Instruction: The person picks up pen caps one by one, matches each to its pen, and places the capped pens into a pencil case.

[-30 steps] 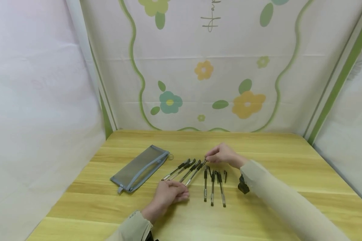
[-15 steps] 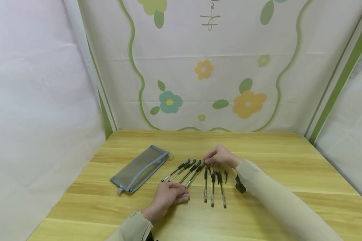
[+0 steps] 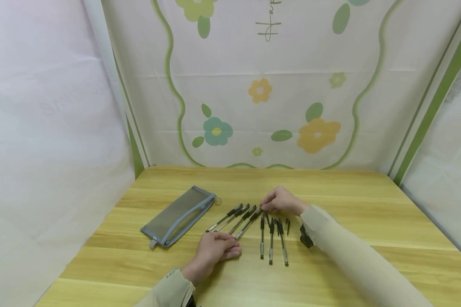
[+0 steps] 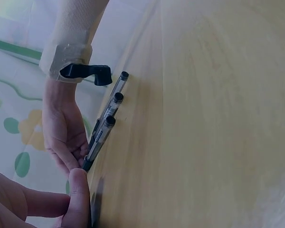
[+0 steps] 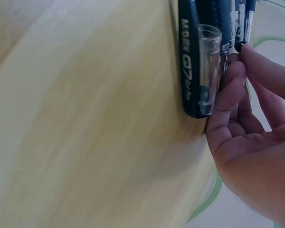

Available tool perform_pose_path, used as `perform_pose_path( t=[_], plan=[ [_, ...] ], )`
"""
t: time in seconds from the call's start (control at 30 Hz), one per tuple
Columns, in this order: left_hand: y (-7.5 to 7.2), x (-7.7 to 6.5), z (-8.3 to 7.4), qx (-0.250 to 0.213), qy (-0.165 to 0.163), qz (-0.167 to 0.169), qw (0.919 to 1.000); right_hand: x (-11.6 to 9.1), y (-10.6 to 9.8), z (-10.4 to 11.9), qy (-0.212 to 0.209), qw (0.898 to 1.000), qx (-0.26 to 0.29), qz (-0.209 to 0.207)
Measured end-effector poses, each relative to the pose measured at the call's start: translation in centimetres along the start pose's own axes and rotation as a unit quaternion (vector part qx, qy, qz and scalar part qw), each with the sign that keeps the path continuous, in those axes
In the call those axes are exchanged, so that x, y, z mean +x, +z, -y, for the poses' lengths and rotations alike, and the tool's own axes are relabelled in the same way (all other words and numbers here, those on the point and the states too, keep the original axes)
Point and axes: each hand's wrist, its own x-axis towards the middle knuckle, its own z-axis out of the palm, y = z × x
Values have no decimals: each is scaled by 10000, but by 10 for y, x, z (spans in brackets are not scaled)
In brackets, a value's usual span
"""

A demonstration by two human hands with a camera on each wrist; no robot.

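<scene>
In the head view, my right hand (image 3: 282, 201) pinches the cap end of a slanted black gel pen (image 3: 249, 223), rightmost of several capped ones lying fanned out. My left hand (image 3: 217, 247) is at that pen's lower end, thumb and index finger closed on it. The pen has a clear barrel and a dark grip. To its right lie three uncapped gel pens (image 3: 271, 241), roughly parallel, with loose black caps (image 3: 288, 227) near their tips. Up close in the right wrist view, a loose cap (image 5: 190, 61) with lettering lies beside my fingertips (image 5: 237, 71).
A grey mesh zip pouch (image 3: 178, 215) with blue-grey edging lies left of the pens. The wooden table (image 3: 349, 192) meets a flower-printed cloth wall (image 3: 259, 149) at the back. White cloth sides stand left and right.
My right hand has shifted slightly left and down with the pen's cap end. The left hand stays almost still, and the other pens and the pouch keep their places.
</scene>
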Motion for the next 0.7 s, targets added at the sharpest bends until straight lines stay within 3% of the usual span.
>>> perform_pose_path(
  t=[0.43, 0.7],
  plan=[
    [1, -1, -3, -147, -47, -92, 9998, -1, 2, 6, 189, 9998, -46, -6],
    [2, -2, -3, -38, 129, -184, 9997, -1, -1, -1, -26, 9999, 23, 105]
  ],
)
